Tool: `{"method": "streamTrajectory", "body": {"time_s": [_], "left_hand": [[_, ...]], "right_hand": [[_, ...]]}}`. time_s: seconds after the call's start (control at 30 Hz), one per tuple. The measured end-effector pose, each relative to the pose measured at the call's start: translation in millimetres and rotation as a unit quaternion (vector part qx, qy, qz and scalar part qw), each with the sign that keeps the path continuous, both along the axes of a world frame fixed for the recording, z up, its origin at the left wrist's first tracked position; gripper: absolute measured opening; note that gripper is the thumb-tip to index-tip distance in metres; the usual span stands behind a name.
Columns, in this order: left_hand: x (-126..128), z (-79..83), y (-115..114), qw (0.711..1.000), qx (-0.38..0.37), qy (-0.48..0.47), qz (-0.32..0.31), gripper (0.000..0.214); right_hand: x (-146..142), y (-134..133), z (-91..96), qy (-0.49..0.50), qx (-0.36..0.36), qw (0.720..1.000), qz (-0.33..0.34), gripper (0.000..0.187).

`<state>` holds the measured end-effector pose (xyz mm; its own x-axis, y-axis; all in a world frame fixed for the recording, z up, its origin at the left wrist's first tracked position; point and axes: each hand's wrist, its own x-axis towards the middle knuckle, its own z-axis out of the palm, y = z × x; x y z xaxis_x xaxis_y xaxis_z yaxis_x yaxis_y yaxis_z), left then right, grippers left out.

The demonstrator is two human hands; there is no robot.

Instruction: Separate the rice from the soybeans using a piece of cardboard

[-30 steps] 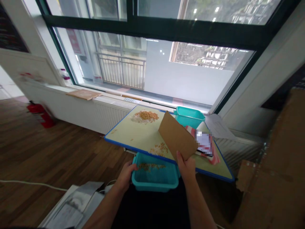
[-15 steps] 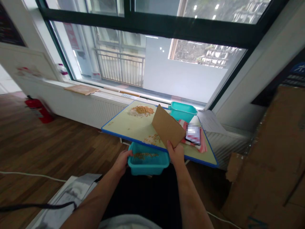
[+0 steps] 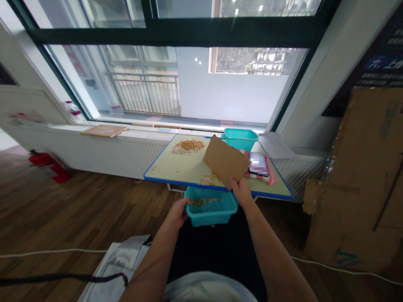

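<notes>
My left hand (image 3: 178, 212) grips the left side of a teal plastic tub (image 3: 210, 206) held just below the near edge of a small blue-rimmed table (image 3: 176, 164). A few grains lie in the tub. My right hand (image 3: 242, 192) pinches the near corner of a brown cardboard sheet (image 3: 225, 161), tilted over the tabletop. A small heap of grains (image 3: 209, 179) lies at the table edge beside the cardboard. A larger pile of grains and rice (image 3: 188, 146) sits at the far left of the table.
A second teal tub (image 3: 240, 138) stands at the table's far side, next to a phone on a striped cloth (image 3: 262, 170). Large cardboard boxes (image 3: 355, 176) stand at the right. A red fire extinguisher (image 3: 47, 164) lies by the radiator on the left. A cable (image 3: 47, 252) crosses the floor.
The view has shifted, so the table sits farther and more to the right. Both hands keep their hold on tub and cardboard; the cardboard has tipped a little lower over the table edge.
</notes>
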<state>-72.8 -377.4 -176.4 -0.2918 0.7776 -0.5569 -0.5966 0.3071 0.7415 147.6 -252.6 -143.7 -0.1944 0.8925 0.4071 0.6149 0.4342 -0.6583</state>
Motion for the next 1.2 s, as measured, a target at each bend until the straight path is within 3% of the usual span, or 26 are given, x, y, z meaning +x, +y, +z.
{"method": "streamTrajectory", "body": {"time_s": [0.27, 0.4, 0.53, 0.87, 1.2], "left_hand": [[-4.2, -4.1, 11.2, 1.0, 0.01, -0.011, -0.027, 0.018], [-6.2, -6.4, 13.4, 0.999, 0.019, -0.009, -0.026, 0.018], [-9.5, -6.7, 13.0, 0.999, 0.009, -0.009, -0.031, 0.015], [-8.9, 1.4, 10.8, 1.0, -0.016, -0.008, -0.008, 0.009], [-7.7, 2.4, 11.3, 1.0, -0.02, -0.008, 0.004, 0.009]], "right_hand": [[-12.9, -21.5, 8.0, -0.062, 0.0, 0.996, -0.059, 0.047], [-20.0, -38.4, 13.5, -0.112, 0.019, 0.992, -0.053, 0.043], [-21.4, -49.0, 21.0, -0.096, 0.018, 0.995, -0.024, 0.04], [-34.6, -70.2, 24.6, -0.157, 0.009, 0.984, -0.084, 0.044], [-40.7, -86.1, 22.2, -0.146, 0.022, 0.984, -0.102, 0.044]]}}
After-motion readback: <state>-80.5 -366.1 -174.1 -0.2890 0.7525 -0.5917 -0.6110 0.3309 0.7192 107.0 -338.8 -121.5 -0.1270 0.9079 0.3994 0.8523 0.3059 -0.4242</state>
